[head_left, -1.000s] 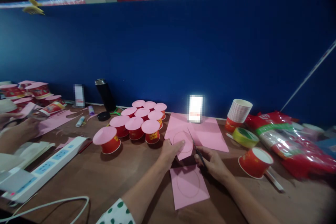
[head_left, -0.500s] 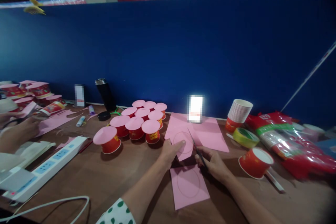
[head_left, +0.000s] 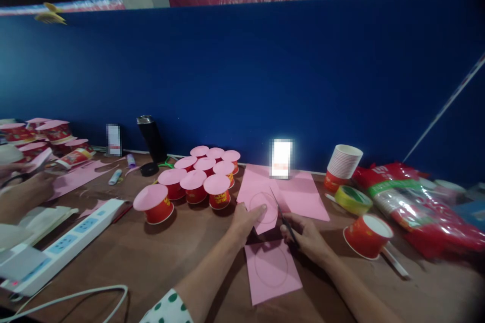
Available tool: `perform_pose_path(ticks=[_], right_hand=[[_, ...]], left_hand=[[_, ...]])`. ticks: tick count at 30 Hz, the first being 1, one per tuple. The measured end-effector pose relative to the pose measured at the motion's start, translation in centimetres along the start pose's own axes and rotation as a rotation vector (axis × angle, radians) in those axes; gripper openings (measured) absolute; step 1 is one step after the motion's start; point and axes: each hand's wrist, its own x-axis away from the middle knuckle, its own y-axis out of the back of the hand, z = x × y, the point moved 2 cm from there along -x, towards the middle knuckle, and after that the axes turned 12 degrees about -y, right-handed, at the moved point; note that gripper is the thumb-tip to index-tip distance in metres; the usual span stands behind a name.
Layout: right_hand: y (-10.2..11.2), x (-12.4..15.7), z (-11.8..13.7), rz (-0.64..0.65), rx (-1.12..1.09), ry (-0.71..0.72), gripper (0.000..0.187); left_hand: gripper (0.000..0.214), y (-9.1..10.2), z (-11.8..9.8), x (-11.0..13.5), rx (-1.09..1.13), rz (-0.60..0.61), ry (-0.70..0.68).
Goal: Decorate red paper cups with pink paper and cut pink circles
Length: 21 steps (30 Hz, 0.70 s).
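Note:
Between thumb and fingers, my left hand (head_left: 244, 221) grips a piece of pink paper (head_left: 264, 214) with a circle drawn on it. My right hand (head_left: 303, 234) is closed around the dark handles of a pair of scissors (head_left: 285, 219). The blades point up and away, at the right edge of the held paper beside the drawn circle. Below my hands, a pink square of paper (head_left: 273, 272) with another drawn circle lies on the table. Behind them a larger pink sheet (head_left: 303, 194) lies flat. How far the blades are parted is too small to tell.
Several red paper cups with pink paper tops (head_left: 195, 186) stand left of my hands. To the right are stacked cups (head_left: 343, 161), tape (head_left: 353, 199), a red cup (head_left: 367, 237) and a red plastic package (head_left: 413, 202). A power strip (head_left: 71, 242) and another person's hand (head_left: 32, 189) are at left.
My hands, the paper and the scissors hold nearly the same positions. The whole view has shifted very slightly.

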Motion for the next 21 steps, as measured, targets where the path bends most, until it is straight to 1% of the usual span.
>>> perform_pose_path(ticks=[6, 11, 16, 21], right_hand=[[0.1, -0.2, -0.3, 0.014, -0.026, -0.003, 0.047], [0.2, -0.2, -0.4, 0.029, -0.015, 0.025, 0.046], [0.4, -0.4, -0.7, 0.029, -0.009, 0.014, 0.047], [0.3, -0.3, -0.6, 0.026, 0.006, 0.023, 0.045]], left_hand=[[0.046, 0.0, 0.1, 0.1, 0.008, 0.016, -0.011], [0.047, -0.1, -0.5, 0.3, 0.021, 0.021, -0.005], [0.046, -0.2, -0.9, 0.5, 0.02, -0.001, 0.011], [0.045, -0.1, -0.7, 0.3, 0.024, 0.013, 0.018]])
